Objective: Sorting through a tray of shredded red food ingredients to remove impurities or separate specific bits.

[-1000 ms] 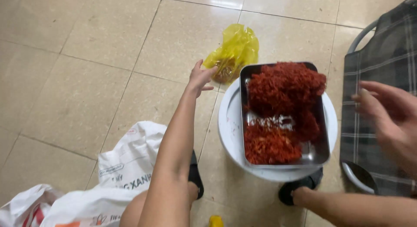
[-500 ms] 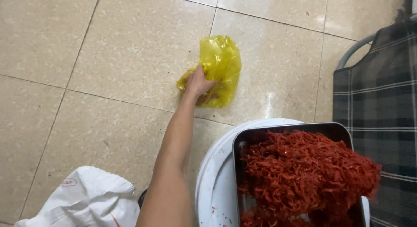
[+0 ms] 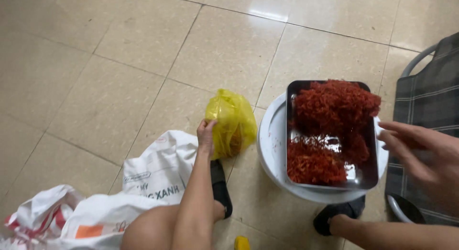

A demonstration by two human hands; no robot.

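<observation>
A: What do the fingers have?
B: The left hand (image 3: 206,131) is closed on the yellow plastic bag's (image 3: 230,123) edge, the bag resting on the floor beside the white tub (image 3: 270,144). The right hand (image 3: 420,156) hovers spread and empty by the metal tray (image 3: 370,176).
A: Progress?
B: Probably early; the red shreds (image 3: 332,109) all sit in the tray.

From my feed I see a floor (image 3: 119,63) of large glossy beige tiles with thin dark grout lines, and a bright patch of light (image 3: 267,13) reflecting near the top edge. At the right stands a chair (image 3: 430,101) with grey plaid fabric and a pale curved metal frame
</observation>
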